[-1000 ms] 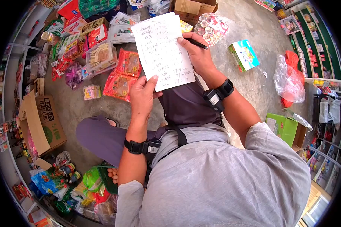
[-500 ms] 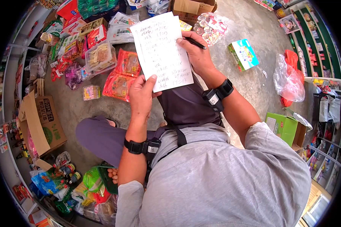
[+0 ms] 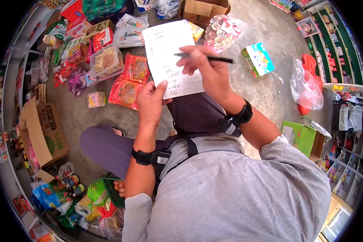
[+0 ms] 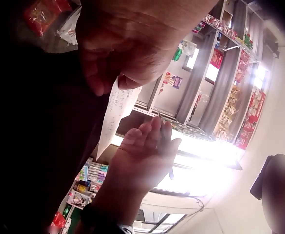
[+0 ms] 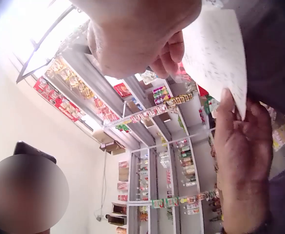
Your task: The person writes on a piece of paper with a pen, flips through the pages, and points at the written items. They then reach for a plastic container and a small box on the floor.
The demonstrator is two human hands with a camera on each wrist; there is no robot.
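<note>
Handwritten sheets of white paper (image 3: 165,50) stand up in front of the lap. My left hand (image 3: 150,99) pinches their lower left edge, thumb on the written face. Over the right part of the sheets, my right hand (image 3: 214,76) holds a black pen (image 3: 221,59) between its fingers, lying nearly sideways. That hand blurs slightly and hides the middle lines of writing. In the left wrist view the paper (image 4: 114,112) appears edge-on below the left hand. The right wrist view shows the left thumb on the corner of the paper (image 5: 215,48).
Red snack packs (image 3: 127,86), a clear tub of sticks (image 3: 107,60) and other packaged goods cover the floor at left. A blue-and-green box (image 3: 259,59) lies at right, near a red and clear plastic bag (image 3: 308,86). Open cartons (image 3: 48,131) and stocked shelves (image 3: 336,48) surround the person.
My right hand has left the paper's right edge and moved down across the written face, with the pen now more level. The left hand keeps its hold, and the paper tilts slightly.
</note>
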